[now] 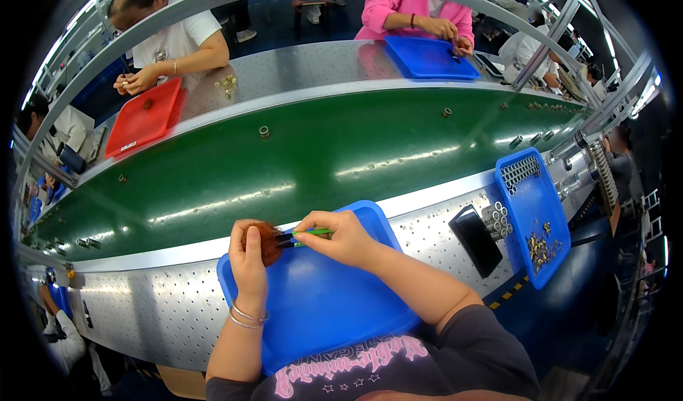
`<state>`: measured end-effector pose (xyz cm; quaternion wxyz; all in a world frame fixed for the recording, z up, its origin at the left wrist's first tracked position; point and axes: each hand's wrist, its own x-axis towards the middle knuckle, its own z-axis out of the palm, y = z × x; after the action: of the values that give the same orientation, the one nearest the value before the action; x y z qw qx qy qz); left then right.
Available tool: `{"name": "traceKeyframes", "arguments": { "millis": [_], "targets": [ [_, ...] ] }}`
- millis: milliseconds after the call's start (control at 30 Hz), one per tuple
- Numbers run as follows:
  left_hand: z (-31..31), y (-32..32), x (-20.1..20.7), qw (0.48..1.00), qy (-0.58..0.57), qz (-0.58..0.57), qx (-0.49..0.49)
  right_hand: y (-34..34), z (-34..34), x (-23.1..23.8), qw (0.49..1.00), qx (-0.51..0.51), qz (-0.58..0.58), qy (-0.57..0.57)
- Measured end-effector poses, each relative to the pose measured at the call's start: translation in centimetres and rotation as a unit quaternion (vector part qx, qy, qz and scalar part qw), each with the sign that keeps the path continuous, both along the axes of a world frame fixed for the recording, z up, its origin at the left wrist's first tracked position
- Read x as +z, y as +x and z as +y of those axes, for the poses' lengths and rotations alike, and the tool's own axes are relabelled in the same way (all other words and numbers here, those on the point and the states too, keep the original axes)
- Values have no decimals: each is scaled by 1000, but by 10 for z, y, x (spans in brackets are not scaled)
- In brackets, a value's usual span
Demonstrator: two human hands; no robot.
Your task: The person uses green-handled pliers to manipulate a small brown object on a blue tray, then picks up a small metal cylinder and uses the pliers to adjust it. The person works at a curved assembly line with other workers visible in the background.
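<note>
My left hand (247,264) is closed round a reddish-brown fuzzy bundle that looks like a tangle of fine copper-coloured wire (269,245). In my right hand (343,239) is a slim green and black tool like tweezers (313,232), pinched between the fingertips. Its dark end points left and reaches the side of the bundle. Both hands are over the far left part of a blue tray (320,308), whose bare bottom shows beneath my forearms. Any small part within the bundle is hidden by my fingers.
Beyond the tray runs a green conveyor belt (306,159) carrying scattered metal rings (265,131). To the right lie a black phone (475,241), several metal tubes (498,221) and a second blue tray (526,209) with rings and brass-coloured pieces. Co-workers sit opposite, by a red tray (146,116) and another blue tray (420,58).
</note>
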<state>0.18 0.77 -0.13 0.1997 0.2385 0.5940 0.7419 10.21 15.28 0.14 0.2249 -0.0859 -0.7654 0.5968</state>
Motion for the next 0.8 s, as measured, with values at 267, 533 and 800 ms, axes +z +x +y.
{"name": "traceKeyframes", "arguments": {
  "millis": [267, 533, 800],
  "targets": [
    [0, 2, 4, 1000, 12, -28, 5, 1, 3, -1, 1000, 10, -5, -12],
    [5, 3, 3, 999, 26, -42, 22, 2, 7, 1, 1000, 1, -12, -28],
    [4, 5, 8, 999, 8, -50, 0, 2, 4, -1, 1000, 3, -10, -6]
  ]
}}
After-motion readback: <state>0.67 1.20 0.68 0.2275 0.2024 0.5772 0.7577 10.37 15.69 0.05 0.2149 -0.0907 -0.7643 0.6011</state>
